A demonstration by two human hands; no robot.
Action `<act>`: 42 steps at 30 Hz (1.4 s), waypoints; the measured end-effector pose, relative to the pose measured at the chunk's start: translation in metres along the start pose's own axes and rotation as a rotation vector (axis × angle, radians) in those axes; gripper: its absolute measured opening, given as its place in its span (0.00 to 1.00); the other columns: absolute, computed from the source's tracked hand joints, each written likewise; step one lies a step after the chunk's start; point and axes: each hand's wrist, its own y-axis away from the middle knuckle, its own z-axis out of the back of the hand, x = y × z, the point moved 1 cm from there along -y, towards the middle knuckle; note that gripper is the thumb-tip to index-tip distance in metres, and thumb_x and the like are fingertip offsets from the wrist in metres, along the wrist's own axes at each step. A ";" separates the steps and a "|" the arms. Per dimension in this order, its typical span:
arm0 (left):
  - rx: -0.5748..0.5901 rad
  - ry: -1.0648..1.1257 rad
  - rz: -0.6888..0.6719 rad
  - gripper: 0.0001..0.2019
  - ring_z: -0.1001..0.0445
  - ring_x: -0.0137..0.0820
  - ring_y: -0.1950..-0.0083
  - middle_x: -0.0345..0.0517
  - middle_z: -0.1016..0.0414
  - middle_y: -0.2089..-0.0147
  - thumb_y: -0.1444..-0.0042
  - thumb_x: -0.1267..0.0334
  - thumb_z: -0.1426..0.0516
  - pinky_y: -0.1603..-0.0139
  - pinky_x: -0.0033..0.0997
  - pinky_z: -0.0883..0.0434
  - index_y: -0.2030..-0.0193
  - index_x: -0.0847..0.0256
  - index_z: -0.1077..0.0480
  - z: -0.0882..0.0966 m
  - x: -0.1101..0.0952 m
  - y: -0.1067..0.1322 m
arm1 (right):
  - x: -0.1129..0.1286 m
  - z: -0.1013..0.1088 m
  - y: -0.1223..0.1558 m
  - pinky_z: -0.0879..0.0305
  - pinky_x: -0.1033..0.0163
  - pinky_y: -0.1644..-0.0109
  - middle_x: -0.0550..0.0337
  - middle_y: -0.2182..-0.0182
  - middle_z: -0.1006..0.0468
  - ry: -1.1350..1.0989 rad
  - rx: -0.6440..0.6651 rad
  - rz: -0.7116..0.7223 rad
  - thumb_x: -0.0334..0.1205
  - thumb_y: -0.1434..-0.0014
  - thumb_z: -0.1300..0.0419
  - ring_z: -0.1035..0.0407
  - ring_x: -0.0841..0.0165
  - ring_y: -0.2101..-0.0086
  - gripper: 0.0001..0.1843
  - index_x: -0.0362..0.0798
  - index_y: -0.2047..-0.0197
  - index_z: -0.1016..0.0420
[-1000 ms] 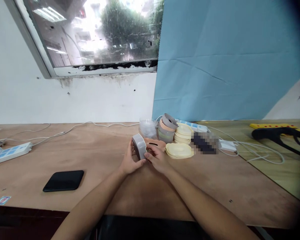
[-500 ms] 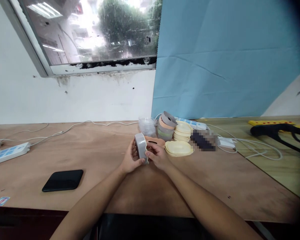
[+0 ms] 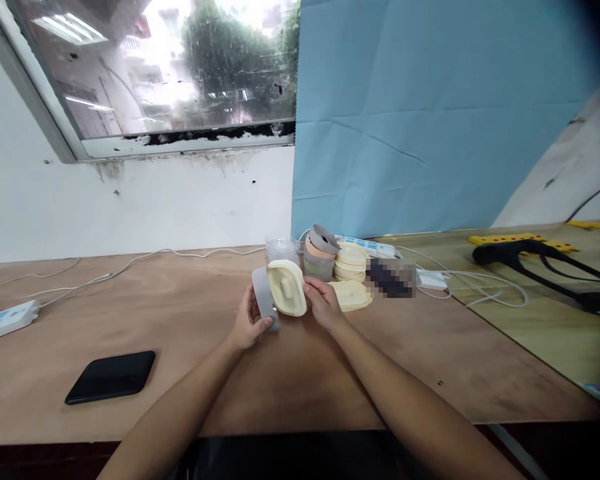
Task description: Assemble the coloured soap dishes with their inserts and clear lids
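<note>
My left hand (image 3: 248, 324) is closed round a grey rounded shell (image 3: 263, 298), held on edge above the wooden table (image 3: 190, 313). My right hand (image 3: 323, 303) grips a cream oval piece (image 3: 287, 287) with a small raised stub, held upright right beside the grey shell. Just behind my hands lie a flat cream piece (image 3: 353, 294), a stack of cream pieces (image 3: 351, 261) and a stack of grey and tan shells (image 3: 320, 253).
A black phone (image 3: 111, 377) lies at the near left. A white power strip (image 3: 5, 319) and cables sit far left. Clear plastic cups (image 3: 281, 248), a charger with white cable (image 3: 460, 283), and a black and yellow tool (image 3: 535, 250) are toward the right.
My right hand has picked up a cream oval piece and brought it beside the grey shell. The view has shifted to the right.
</note>
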 end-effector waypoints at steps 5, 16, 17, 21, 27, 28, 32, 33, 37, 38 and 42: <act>0.024 -0.003 0.063 0.52 0.41 0.50 0.34 0.61 0.48 0.31 0.57 0.45 0.35 0.39 0.49 0.37 0.30 0.54 0.58 0.002 0.008 0.001 | 0.019 0.001 -0.001 0.35 0.60 0.56 0.57 0.64 0.25 0.111 -0.031 0.090 0.48 0.38 0.46 0.32 0.65 0.63 0.13 0.49 0.61 0.27; -0.021 -0.124 0.066 0.54 0.45 0.50 0.32 0.64 0.54 0.30 0.54 0.50 0.35 0.37 0.50 0.40 0.29 0.56 0.65 0.013 0.019 0.001 | 0.000 0.108 0.015 0.41 0.57 0.59 0.51 0.66 0.26 0.968 -0.041 0.545 0.37 0.37 0.51 0.35 0.62 0.63 0.10 0.47 0.62 0.28; -0.035 -0.151 0.056 0.53 0.46 0.50 0.32 0.63 0.54 0.30 0.53 0.50 0.35 0.36 0.50 0.41 0.29 0.56 0.64 0.013 0.020 0.001 | -0.008 0.118 0.019 0.42 0.58 0.60 0.51 0.66 0.26 1.026 -0.006 0.543 0.36 0.37 0.51 0.35 0.62 0.63 0.11 0.46 0.62 0.27; -0.144 -0.382 0.034 0.51 0.51 0.49 0.30 0.58 0.54 0.30 0.55 0.52 0.34 0.32 0.50 0.48 0.30 0.56 0.58 0.013 0.021 -0.001 | -0.033 0.138 0.027 0.43 0.58 0.61 0.50 0.67 0.24 1.170 0.057 0.496 0.35 0.37 0.51 0.35 0.62 0.64 0.12 0.45 0.63 0.26; -0.267 -0.540 0.019 0.48 0.50 0.50 0.31 0.58 0.50 0.31 0.56 0.51 0.34 0.33 0.52 0.49 0.31 0.57 0.53 0.015 0.016 -0.002 | -0.041 0.131 0.024 0.39 0.57 0.58 0.50 0.65 0.25 1.114 0.225 0.496 0.33 0.38 0.50 0.33 0.62 0.62 0.13 0.45 0.59 0.24; -0.260 -0.486 0.033 0.48 0.47 0.49 0.32 0.58 0.50 0.31 0.55 0.51 0.34 0.34 0.52 0.46 0.31 0.57 0.54 0.015 0.016 -0.003 | -0.040 0.129 0.025 0.38 0.56 0.57 0.50 0.65 0.25 1.080 0.227 0.500 0.33 0.39 0.50 0.33 0.62 0.62 0.14 0.45 0.58 0.24; -0.238 -0.219 0.021 0.53 0.41 0.44 0.34 0.58 0.53 0.30 0.53 0.49 0.35 0.38 0.46 0.38 0.29 0.50 0.67 0.005 0.019 -0.010 | -0.031 0.114 0.031 0.36 0.55 0.56 0.50 0.64 0.25 0.984 0.137 0.511 0.38 0.39 0.47 0.32 0.62 0.62 0.13 0.46 0.56 0.24; -0.246 -0.175 0.004 0.55 0.41 0.43 0.34 0.57 0.53 0.30 0.52 0.49 0.36 0.38 0.45 0.38 0.30 0.48 0.71 -0.001 0.019 -0.013 | -0.028 0.107 0.032 0.36 0.54 0.55 0.50 0.64 0.25 0.966 0.122 0.533 0.40 0.40 0.46 0.32 0.61 0.61 0.13 0.46 0.55 0.24; -0.215 -0.100 -0.060 0.57 0.43 0.40 0.33 0.56 0.56 0.30 0.50 0.50 0.36 0.37 0.43 0.39 0.31 0.45 0.80 -0.035 0.019 -0.022 | -0.015 0.065 0.029 0.38 0.49 0.49 0.48 0.57 0.25 0.868 0.137 0.696 0.49 0.43 0.41 0.33 0.57 0.55 0.23 0.47 0.47 0.29; -0.187 -0.101 -0.082 0.57 0.43 0.41 0.33 0.56 0.57 0.30 0.50 0.51 0.37 0.37 0.43 0.39 0.31 0.46 0.81 -0.043 0.020 -0.024 | -0.013 0.055 0.026 0.39 0.47 0.47 0.47 0.55 0.26 0.836 0.130 0.713 0.50 0.44 0.41 0.34 0.56 0.53 0.25 0.47 0.46 0.30; -0.185 -0.207 -0.098 0.54 0.46 0.42 0.31 0.60 0.59 0.29 0.48 0.50 0.39 0.34 0.46 0.44 0.30 0.55 0.79 -0.053 0.031 -0.028 | -0.011 0.026 0.010 0.43 0.45 0.42 0.49 0.54 0.25 0.742 0.164 0.704 0.43 0.39 0.46 0.35 0.58 0.50 0.17 0.49 0.48 0.30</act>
